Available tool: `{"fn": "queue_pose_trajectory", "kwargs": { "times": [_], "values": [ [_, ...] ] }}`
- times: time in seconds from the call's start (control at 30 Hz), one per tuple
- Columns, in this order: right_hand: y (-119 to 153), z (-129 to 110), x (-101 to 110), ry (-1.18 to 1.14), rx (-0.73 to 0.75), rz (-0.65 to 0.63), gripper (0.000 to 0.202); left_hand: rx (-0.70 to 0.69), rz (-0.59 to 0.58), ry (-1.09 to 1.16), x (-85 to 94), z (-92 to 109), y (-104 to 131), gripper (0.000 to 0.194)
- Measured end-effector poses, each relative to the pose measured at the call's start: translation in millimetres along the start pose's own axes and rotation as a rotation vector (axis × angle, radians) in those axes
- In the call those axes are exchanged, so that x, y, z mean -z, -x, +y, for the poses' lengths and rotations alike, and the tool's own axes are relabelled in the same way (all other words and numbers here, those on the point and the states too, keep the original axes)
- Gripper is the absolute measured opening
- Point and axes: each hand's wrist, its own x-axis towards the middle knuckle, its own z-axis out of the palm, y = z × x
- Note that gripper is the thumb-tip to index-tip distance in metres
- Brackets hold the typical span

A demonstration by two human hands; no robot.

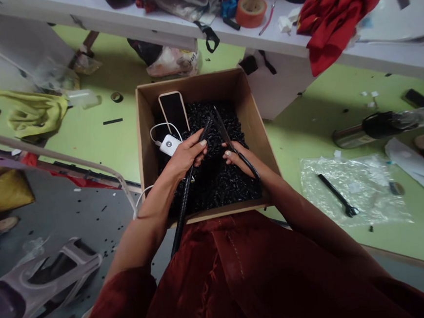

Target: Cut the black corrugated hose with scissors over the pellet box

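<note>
My left hand (pixel 193 150) is closed around a black corrugated tube (pixel 186 198), which runs down past the box's near edge. My right hand (pixel 236 156) grips a pair of black-handled scissors (pixel 223 128). The blades point up and away, beside the tube's upper end; whether they touch it I cannot tell. Both hands are over a cardboard box (pixel 264 140) holding a heap of small black pieces (pixel 222 195). On the heap, left of my left hand, lie a phone (pixel 174 110) and a white device (pixel 170 145) with a white cable.
A white table (pixel 172 27) crosses the far side, bearing orange tape (pixel 251 12) and red cloth (pixel 340 21). A steel bottle (pixel 353 135) and a clear plastic bag (pixel 310 190) lie to the right. Yellow-green cloth (pixel 35 114) is at left, a grey plastic stool (pixel 55 274) below.
</note>
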Motion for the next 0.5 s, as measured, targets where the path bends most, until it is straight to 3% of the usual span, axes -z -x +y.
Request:
{"fn": "queue_pose_trajectory", "kwargs": {
  "times": [0.27,0.5],
  "values": [
    [5,-11,2,0.049,0.056,-0.075,0.049,-0.002,-0.008,-0.055,0.0,-1,-1,0.047],
    [5,-6,0,0.130,0.108,-0.053,0.057,-0.004,-0.038,-0.192,3.4,-1,-1,0.044]
  ]
}}
